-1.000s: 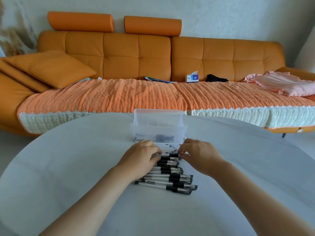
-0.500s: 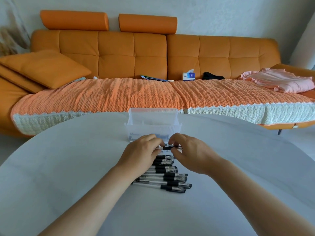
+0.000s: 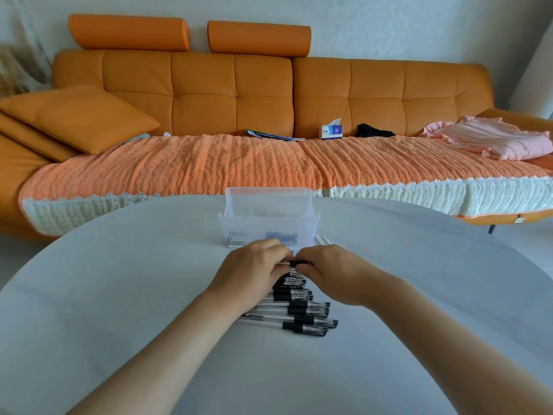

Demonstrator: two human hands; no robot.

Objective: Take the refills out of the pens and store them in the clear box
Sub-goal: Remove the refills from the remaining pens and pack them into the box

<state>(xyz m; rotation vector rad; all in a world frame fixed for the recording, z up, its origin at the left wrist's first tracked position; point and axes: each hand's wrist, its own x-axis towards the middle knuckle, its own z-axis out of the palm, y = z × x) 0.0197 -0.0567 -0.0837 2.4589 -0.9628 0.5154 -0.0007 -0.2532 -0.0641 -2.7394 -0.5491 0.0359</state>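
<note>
Drawing left hand (image 3: 254, 265) and right hand (image 3: 332, 271) together, both gripping one pen (image 3: 297, 262) raised off the row (image 3: 302, 313) by the clear box (image 3: 269, 223); unscrewing likely starting.

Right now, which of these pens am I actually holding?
The pen nearest the clear box, at the row's far end: your left hand and right hand both grip it, while the other pens lie flat on the table.
</note>
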